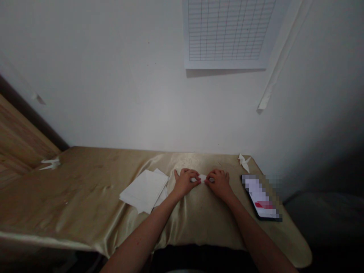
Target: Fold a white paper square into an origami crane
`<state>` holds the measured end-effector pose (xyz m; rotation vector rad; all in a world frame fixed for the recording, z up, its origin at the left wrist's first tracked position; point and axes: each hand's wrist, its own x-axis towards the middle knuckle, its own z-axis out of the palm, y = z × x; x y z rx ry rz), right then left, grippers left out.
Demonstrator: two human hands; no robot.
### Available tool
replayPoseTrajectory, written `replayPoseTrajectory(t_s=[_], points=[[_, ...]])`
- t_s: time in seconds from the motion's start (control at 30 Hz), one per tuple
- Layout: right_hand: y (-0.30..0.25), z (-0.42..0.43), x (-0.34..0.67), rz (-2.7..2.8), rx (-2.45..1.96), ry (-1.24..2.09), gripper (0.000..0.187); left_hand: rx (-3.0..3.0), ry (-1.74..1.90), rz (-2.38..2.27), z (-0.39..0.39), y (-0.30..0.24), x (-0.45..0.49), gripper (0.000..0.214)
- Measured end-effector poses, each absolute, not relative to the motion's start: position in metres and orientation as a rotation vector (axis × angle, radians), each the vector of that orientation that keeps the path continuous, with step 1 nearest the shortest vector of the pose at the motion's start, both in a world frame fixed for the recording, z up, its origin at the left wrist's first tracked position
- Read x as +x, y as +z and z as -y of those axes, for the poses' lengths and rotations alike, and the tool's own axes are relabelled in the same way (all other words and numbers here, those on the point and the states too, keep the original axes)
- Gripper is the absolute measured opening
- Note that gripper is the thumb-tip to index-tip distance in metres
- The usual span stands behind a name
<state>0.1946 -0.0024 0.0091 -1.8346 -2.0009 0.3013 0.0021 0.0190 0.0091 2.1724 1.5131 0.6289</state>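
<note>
In the head camera's view, the person's left hand point(185, 182) and right hand point(218, 184) sat close together near the middle of a table, fingers curled and nearly closed. Between them, both hands pinched a small piece of white paper point(201, 178), which showed only as a narrow white strip; its exact shape was hidden by the fingers. The table was covered with a shiny gold cloth point(85, 197), creased around the forearms. Just beside the left hand lay a loose stack of white paper sheets point(144, 190). Beyond the right hand, near the far corner of the table, sat a white paper crane point(243, 162), and a phone point(260, 197) lay near the right hand, its screen blurred. Another white paper shape point(50, 163) lay at the table's far left corner. A printed grid chart point(227, 32) hung on the wall above.
</note>
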Motion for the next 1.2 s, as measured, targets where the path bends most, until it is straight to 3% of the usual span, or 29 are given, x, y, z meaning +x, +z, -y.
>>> replayPoseTrajectory(t_s=[0.8,1.2], points=[[0.0039,-0.0010,0.1912,1.940,-1.880,0.314,0.015,2.215,0.650,-1.564,-0.0124,0.0114,0.0090,0.008],[0.0011,-0.0006,0.1923,1.946,-1.849,0.353,0.019,2.232,0.585,-1.555,-0.0159,0.0071,0.0083,0.022]])
